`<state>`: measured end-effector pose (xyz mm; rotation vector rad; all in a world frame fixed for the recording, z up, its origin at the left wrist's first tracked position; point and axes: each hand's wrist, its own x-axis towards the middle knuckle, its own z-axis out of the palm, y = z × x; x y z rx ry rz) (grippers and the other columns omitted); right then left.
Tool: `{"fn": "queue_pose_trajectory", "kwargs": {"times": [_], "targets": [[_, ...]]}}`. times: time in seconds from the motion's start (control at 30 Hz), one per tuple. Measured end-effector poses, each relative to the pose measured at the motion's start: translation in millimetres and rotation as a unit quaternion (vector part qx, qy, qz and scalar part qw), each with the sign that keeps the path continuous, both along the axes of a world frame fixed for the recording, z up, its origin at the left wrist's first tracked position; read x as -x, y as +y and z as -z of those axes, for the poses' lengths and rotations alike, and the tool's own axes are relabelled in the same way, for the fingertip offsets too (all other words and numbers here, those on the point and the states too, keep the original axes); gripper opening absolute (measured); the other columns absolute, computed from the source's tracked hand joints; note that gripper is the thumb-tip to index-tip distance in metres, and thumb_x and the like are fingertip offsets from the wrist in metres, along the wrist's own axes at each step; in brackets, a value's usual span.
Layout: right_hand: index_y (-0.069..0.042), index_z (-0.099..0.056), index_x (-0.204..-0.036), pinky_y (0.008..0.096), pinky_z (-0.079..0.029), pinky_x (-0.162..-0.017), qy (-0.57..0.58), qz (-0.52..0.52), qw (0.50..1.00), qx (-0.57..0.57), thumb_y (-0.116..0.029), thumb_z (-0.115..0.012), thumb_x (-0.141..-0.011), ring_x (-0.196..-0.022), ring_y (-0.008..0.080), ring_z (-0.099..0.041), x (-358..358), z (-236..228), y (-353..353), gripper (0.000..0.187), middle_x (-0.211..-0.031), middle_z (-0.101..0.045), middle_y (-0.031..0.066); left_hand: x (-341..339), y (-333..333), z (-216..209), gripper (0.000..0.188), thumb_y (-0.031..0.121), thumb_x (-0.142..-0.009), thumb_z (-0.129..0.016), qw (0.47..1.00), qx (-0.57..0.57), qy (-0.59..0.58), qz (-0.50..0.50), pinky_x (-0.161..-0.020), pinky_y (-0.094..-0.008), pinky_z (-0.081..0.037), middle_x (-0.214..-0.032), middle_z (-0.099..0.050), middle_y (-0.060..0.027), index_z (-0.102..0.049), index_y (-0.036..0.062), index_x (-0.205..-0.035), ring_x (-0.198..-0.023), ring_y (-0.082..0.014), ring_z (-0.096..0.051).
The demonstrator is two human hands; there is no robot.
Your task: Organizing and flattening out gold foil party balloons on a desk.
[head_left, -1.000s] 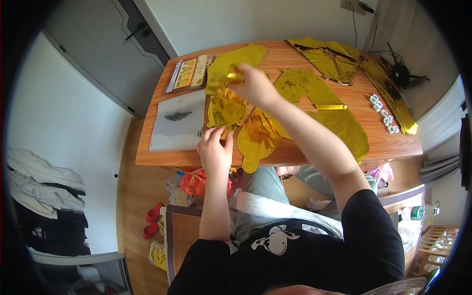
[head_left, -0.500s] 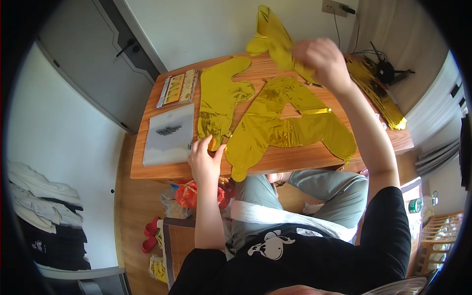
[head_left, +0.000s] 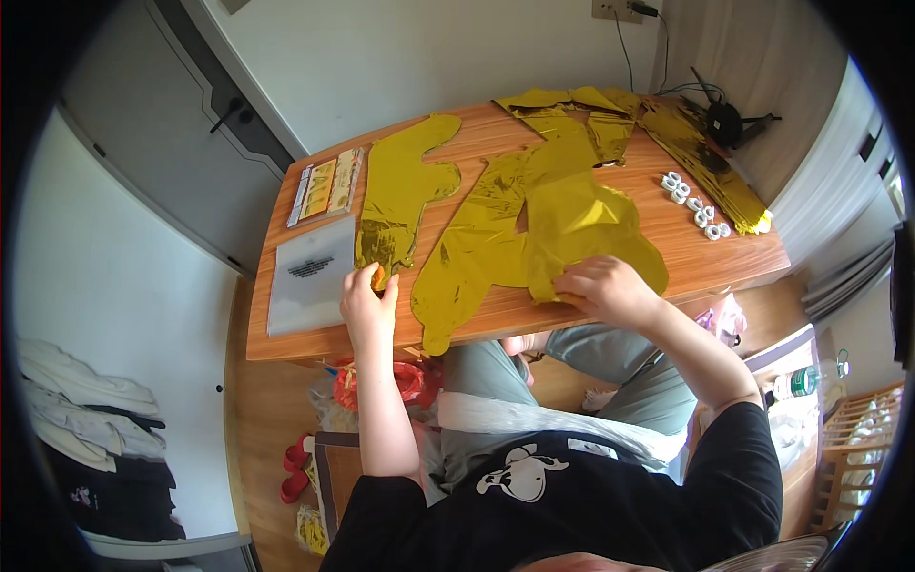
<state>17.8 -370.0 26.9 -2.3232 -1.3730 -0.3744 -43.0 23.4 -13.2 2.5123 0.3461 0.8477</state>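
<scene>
My left hand point(head_left: 369, 303) is at the front edge of the table, thumb and fingers curled around a small orange thing point(head_left: 378, 277) that they mostly hide. Just behind it lies a flat gold foil letter balloon point(head_left: 396, 186), shaped like an F. To its right is an A-shaped gold foil balloon point(head_left: 456, 262), its lower left tip overhanging the edge. My right hand point(head_left: 607, 288) grips the near edge of another gold foil balloon point(head_left: 577, 217), which covers the A's opening and part of its right side. That balloon's full shape cannot be made out.
More folded gold foil point(head_left: 572, 100) lies along the back, with a stack of foil strips point(head_left: 705, 172) at the right. Small white ribbon rolls point(head_left: 679, 189) sit near it. A black device point(head_left: 726, 124) stands behind. At left are a printed packet point(head_left: 326, 186) and a clear plastic sleeve point(head_left: 310, 281).
My right hand has come from the far back to the near right, drawing foil over the A-shaped balloon. The raised foil at the back now lies down. My left hand stays by the F-shaped balloon.
</scene>
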Motion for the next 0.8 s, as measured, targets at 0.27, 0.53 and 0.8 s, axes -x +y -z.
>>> {"fn": "queue_pose_trajectory", "kwargs": {"times": [0.27,0.53,0.8], "targets": [[-0.008,-0.067,-0.120,0.0484,-0.043,-0.106,0.108,-0.142,0.984,0.007,-0.038,-0.073,-0.088,-0.124,0.0328,-0.058,23,-6,-12,0.044,-0.129,-0.065,0.0125,10,-23,-20,0.033,0.028,-0.091,-0.071,0.988,-0.138,-0.068,0.025,-0.102,-0.0472,-0.041,-0.129,-0.063,-0.0075,-0.069,0.0150,-0.121,-0.122,-0.0300,-0.058],[-0.013,-0.059,-0.138,0.0597,-0.032,-0.115,0.001,0.163,0.982,0.091,-0.056,-0.066,-0.089,-0.138,0.0368,-0.046,36,10,8,0.065,-0.141,-0.056,0.0156,15,-36,-32,0.040,0.027,-0.089,-0.074,0.952,-0.112,0.059,0.279,-0.105,-0.0420,-0.041,-0.131,-0.066,-0.0071,-0.069,0.0115,-0.125,-0.121,-0.0279,-0.060],[-0.011,-0.072,-0.099,0.0458,-0.055,-0.091,0.428,0.259,0.856,-0.128,-0.029,-0.065,-0.098,-0.100,0.0230,-0.068,20,-32,15,0.019,-0.109,-0.072,0.0066,17,-32,-20,0.041,0.033,-0.088,-0.075,0.954,-0.120,0.069,0.267,-0.108,-0.0441,-0.038,-0.129,-0.065,-0.0078,-0.070,0.0101,-0.123,-0.122,-0.0274,-0.058]]}}
